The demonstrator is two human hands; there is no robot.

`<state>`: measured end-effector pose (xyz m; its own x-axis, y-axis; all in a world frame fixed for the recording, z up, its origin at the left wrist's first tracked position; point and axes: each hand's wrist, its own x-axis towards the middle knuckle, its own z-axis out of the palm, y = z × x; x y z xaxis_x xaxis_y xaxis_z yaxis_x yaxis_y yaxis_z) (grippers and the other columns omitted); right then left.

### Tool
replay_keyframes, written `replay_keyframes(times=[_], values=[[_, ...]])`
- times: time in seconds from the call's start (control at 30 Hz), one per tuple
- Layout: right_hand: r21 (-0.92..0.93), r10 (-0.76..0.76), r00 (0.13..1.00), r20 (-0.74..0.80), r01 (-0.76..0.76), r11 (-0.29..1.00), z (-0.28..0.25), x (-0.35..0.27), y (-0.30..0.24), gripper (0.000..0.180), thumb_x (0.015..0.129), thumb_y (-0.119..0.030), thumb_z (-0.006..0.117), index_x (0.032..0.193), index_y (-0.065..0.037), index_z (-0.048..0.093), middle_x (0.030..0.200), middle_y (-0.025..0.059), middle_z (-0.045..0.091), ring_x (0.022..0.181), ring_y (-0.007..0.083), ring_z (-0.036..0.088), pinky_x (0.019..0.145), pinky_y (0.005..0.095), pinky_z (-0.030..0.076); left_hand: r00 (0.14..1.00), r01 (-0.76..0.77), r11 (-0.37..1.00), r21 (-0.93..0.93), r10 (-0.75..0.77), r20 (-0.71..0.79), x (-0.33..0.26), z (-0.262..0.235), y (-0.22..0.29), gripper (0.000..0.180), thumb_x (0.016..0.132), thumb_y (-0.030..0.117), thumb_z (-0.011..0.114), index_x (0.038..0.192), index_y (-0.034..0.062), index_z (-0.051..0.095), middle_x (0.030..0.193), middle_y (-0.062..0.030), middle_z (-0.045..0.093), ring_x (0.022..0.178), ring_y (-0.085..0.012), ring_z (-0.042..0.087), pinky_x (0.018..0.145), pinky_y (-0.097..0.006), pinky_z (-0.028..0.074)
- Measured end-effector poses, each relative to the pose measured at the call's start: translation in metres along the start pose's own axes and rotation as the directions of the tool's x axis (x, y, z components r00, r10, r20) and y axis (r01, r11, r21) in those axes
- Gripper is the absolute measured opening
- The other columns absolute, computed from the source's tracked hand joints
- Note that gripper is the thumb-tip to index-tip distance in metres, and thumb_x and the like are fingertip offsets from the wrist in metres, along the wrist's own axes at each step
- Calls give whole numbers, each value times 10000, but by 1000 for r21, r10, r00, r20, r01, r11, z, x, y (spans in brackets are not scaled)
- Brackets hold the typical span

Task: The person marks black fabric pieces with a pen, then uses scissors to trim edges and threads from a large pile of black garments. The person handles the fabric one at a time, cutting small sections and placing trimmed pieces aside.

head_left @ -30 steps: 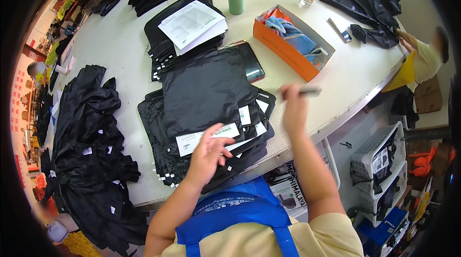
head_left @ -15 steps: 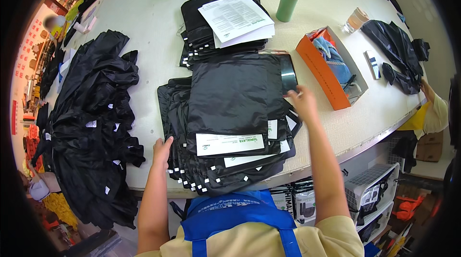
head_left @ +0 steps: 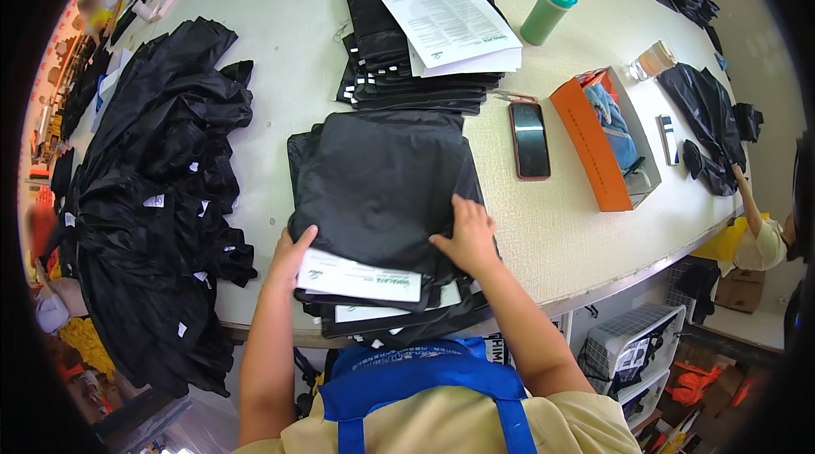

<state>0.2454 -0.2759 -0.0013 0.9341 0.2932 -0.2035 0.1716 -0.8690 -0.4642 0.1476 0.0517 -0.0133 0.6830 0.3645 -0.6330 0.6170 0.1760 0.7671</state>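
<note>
near black stack piled on desk, white cards showing at its front; left-side black heap lies loose, unstacked | left hand: thumb over stack's left edge, fingers hidden, grip cannot be told | right hand: fingers spread on stack's right top, gripping nothing visible

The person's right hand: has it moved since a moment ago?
Yes. Against the orange box, the right hand has moved left and toward the blue apron, now touching the stacked black fabric.
</note>
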Motion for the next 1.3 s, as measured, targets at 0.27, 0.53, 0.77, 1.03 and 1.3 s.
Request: replay_keyframes(times=[0.27,0.53,0.77,1.03,1.3], values=[[255,369,928,46,-368,894,-20,10,8,963,725,-400,776,1329,159,278,1307,327,408,1149,448,475,972,431,421,921,247,955,-161,-180,345,-13,-38,5,625,828,56,650,1365,46,331,1230,-133,540,1088,-240,562,943,-370,463],[646,280,812,512,-578,498,-7,-1,10,698,716,-291,791,1179,148,509,1123,224,614,995,272,618,890,331,474,829,404,897,-179,-276,486,-28,-17,-24,396,793,44,657,1173,-42,584,1120,-164,652,1003,-271,645,920,-403,498],[772,32,845,534,-503,389,-36,-24,-7,782,661,-40,750,1357,7,396,1243,127,564,1140,228,534,1005,336,394,882,243,952,-183,-139,450,-73,-14,-27,480,691,-68,691,1157,-31,579,1076,-129,659,986,-238,641,888,-376,499],[885,-24,956,291,-260,387,-120,22,-47,779,678,-29,742,1367,0,381,1222,123,567,1105,215,546,996,335,408,901,-52,969,-243,150,407,-64,-11,79,527,654,-11,711,1164,-28,581,1049,-114,658,937,-220,644,888,-356,502],[834,-184,981,-59,150,532,-301,185,-65,563,711,-159,769,1183,10,512,1022,138,654,825,191,671,766,296,564,755,-401,884,-241,468,459,23,56,310,401,717,52,688,1093,-59,604,987,-147,675,857,-235,673,822,-360,540]])
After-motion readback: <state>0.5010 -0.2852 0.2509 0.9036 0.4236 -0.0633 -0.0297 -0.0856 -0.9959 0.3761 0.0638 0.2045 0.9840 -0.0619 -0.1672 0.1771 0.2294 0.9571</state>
